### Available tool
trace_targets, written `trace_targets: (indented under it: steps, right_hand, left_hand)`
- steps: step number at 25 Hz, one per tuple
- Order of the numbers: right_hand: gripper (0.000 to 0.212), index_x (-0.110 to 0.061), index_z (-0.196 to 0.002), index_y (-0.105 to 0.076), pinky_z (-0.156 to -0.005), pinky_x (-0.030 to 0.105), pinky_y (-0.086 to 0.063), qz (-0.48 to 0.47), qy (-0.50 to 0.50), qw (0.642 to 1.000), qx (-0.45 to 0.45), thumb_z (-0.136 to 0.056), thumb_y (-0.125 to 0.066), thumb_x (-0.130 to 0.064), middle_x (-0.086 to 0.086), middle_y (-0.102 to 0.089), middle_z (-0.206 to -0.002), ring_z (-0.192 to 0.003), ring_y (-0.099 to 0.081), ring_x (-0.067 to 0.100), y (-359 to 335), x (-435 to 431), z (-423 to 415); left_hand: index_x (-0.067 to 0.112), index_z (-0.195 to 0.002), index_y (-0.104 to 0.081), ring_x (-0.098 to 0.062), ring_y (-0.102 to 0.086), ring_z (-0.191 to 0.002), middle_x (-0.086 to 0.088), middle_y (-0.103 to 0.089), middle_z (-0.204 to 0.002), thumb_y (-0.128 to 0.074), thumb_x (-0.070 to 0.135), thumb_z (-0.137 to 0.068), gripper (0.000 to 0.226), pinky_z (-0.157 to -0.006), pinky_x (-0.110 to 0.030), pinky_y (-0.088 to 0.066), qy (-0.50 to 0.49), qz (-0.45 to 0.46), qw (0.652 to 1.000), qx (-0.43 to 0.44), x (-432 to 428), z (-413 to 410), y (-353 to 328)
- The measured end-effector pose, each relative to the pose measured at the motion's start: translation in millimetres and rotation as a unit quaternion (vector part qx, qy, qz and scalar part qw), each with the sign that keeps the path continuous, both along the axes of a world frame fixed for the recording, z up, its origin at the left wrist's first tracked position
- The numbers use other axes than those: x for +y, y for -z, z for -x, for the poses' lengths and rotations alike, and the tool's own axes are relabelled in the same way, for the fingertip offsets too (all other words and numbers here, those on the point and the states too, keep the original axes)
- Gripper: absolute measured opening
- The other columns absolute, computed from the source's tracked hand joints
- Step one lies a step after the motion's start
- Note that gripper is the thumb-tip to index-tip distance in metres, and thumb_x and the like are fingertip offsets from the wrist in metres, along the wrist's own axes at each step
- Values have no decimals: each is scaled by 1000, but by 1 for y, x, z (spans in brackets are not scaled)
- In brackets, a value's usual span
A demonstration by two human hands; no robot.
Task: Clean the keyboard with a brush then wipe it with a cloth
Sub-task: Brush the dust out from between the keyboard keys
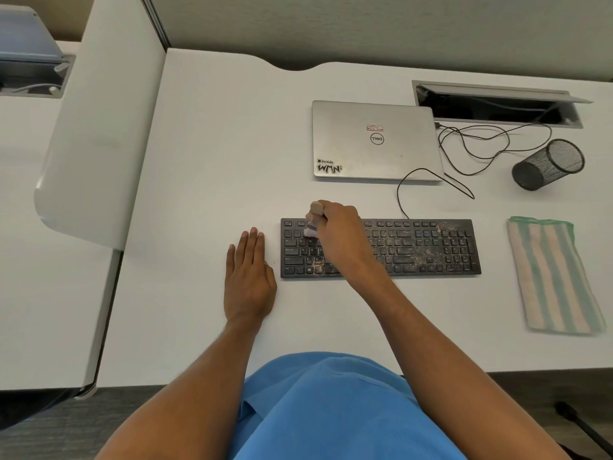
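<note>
The keyboard lay flat on the white surface. Its long axis ran left to right, parallel to the near edge as I saw it, and its function row was on the far side. Pale dust speckled the middle and right keys.

The right hand was over the keyboard's left half, fingers curled round the brush. The brush stood steeply, tan handle end up and leaning away, pale bristles down on the upper-left keys. It was too blurred for me to make out more.

The left hand lay flat on the surface just beside the keyboard's left end. Its fingers were straight, together and pointing away, and it held nothing. I could not tell whether its thumb touched the keyboard.

The striped cloth lay folded to the right of the keyboard, apart from it, its long axis running near to far at a slight slant. Behind the keyboard sat a closed laptop, with a black mesh cup to its right.
</note>
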State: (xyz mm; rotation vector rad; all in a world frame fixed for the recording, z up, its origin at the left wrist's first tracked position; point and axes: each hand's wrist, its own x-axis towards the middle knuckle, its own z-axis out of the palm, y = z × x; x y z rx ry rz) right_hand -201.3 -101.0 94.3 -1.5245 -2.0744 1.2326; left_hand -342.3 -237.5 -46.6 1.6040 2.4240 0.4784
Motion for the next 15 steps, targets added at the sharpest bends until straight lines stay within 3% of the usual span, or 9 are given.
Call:
trace_targets:
  steps: [2, 3, 6, 10, 13, 15]
  right_hand:
    - [22, -2, -86, -58, -74, 42, -62, 33, -26, 999, 18, -103, -46, -9, 8, -70, -95, -84, -76, 20, -1, -7, 9]
    - [23, -6, -86, -60, -70, 42, -60, 44, -40, 998, 9, -104, -47, -12, 4, -71, -96, -83, -76, 17, 1, -9, 10]
    - [25, -22, -84, -60, -80, 46, -61, 58, -28, 998, -6, -105, -48, -19, -5, -71, -101, -84, -75, 9, 3, -8, 0]
    - [24, -15, -99, -67, -77, 40, -60, -37, -18, 993, -108, -107, -45, -21, -2, -74, -107, -88, -74, 13, -5, -5, -22]
    - [20, -22, -91, -63, -79, 46, -61, 15, -42, 998, -34, -104, -47, -19, -5, -73, -101, -83, -75, 10, -6, -21, -14]
    - [27, -32, -82, -56, -79, 46, -60, 26, -85, 995, -38, -104, -47, -19, -6, -72, -97, -83, -75, 11, -3, -33, -4]
  left_hand:
    - [9, -166, -27, -20, -14, -163, -6, -23, -174, -27, 19, -102, 65, -133, -44, -7, 0, -1, 1000, 1, -1, 0, -1]
    - [8, -165, -27, -20, -14, -163, -6, -24, -174, -27, 19, -101, 65, -133, -44, -7, 1, -2, 1000, 0, -1, 0, -1]
    - [9, -165, -28, -20, -15, -163, -6, -24, -174, -26, 19, -101, 65, -133, -44, -7, 1, -3, 1000, -1, 0, -1, -2]
    - [9, -165, -28, -20, -14, -163, -6, -24, -174, -26, 19, -101, 66, -133, -44, -8, 0, -1, 1000, 3, 0, 0, 0]
    - [9, -165, -28, -20, -15, -162, -6, -25, -174, -29, 18, -100, 65, -133, -45, -9, -1, -4, 1000, 0, 0, 0, 1]
    - [9, -165, -28, -20, -15, -162, -6, -25, -174, -29, 18, -100, 66, -133, -45, -9, 1, -3, 1000, 2, 0, 0, 2]
